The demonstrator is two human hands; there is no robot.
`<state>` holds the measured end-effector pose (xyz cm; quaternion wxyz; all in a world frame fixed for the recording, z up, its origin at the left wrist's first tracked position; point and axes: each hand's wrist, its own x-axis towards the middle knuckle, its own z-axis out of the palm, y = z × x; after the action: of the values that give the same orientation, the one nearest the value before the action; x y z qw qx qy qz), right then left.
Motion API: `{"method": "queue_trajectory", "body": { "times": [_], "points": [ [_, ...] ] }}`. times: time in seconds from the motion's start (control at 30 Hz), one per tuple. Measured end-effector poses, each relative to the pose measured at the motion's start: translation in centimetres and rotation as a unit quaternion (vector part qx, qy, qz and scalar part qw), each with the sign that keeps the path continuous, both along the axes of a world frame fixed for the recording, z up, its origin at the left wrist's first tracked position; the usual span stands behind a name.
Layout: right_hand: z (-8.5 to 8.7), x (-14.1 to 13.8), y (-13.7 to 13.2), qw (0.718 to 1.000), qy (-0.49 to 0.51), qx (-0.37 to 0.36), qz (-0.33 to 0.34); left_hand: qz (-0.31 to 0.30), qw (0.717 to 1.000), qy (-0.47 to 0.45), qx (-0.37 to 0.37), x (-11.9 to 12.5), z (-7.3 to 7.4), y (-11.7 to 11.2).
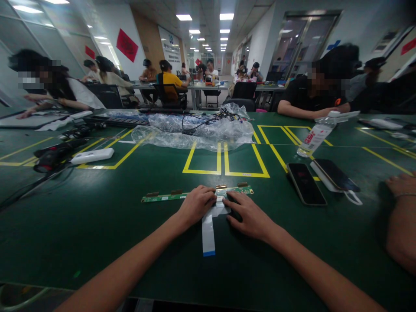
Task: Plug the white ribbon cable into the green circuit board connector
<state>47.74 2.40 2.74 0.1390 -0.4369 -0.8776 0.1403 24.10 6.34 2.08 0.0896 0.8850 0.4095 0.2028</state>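
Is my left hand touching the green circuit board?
Touching. The head view shows the left hand lying on the green circuit board, covering its middle.

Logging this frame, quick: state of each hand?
Left hand: curled onto the circuit board; grip unclear.
Right hand: open, resting on the ribbon cable.

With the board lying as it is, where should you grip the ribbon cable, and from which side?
Probably the free blue-tipped end of the cable, from the near side: it lies flat on the table, while the left hand and right hand cover its board end.
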Motion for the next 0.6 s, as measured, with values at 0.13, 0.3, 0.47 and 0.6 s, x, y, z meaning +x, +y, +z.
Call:
{"method": "queue_trajectory", "body": {
  "times": [0.13,0.3,0.47,0.6],
  "points": [
    [-0.21,-0.18,0.01,1.0,-0.004,0.004,0.0,0.0,1.0,-0.002,-0.005,-0.02,0.01,-0.02],
    [-0.4,-0.37,0.02,1.0,-0.015,0.003,-0.004,-0.002,1.0,0.003,-0.005,-0.12,0.19,-0.07],
    [-0.28,-0.59,0.11,1.0,-0.013,0.013,-0.005,-0.003,1.0,0.007,0.001,-0.16,0.08,-0.02],
    [-0.2,-0.63,0.2,1.0,-0.016,0.018,-0.009,0.001,1.0,0.003,0.006,-0.14,-0.17,-0.02]
  ]
}}
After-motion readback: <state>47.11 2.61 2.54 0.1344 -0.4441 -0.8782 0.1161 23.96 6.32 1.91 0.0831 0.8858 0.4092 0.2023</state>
